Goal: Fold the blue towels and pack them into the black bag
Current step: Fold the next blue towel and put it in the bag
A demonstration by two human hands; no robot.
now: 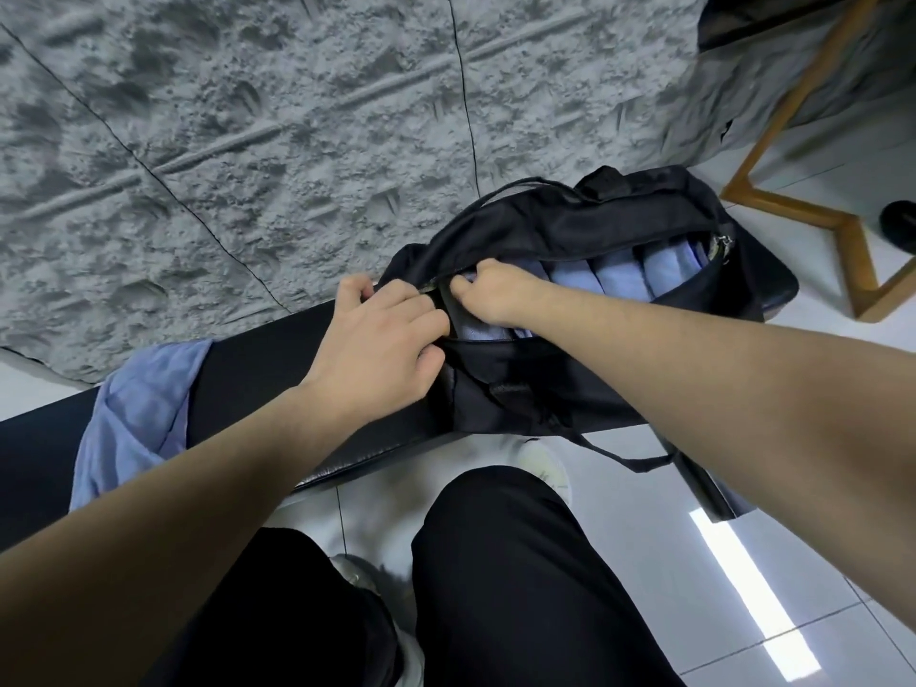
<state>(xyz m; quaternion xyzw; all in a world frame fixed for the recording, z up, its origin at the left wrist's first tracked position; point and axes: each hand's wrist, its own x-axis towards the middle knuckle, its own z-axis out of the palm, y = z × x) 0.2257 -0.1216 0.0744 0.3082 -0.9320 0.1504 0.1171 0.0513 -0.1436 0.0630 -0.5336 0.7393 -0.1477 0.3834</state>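
Observation:
The black bag [585, 225] lies open on a black bench [257, 379], with several folded blue towels [619, 277] standing side by side inside it. My left hand [381, 339] grips the near left edge of the bag's opening. My right hand [490, 290] reaches into the left end of the opening, fingers curled on the zipper edge there; what exactly they pinch is hidden. One unfolded blue towel [134, 414] hangs over the bench at the left.
A grey textured wall [248, 141] rises behind the bench. A wooden frame leg [793, 215] stands at the right on the white tiled floor [743, 538]. My black-trousered knees [495, 562] are in front, and a bag strap [624, 456] hangs off the bench.

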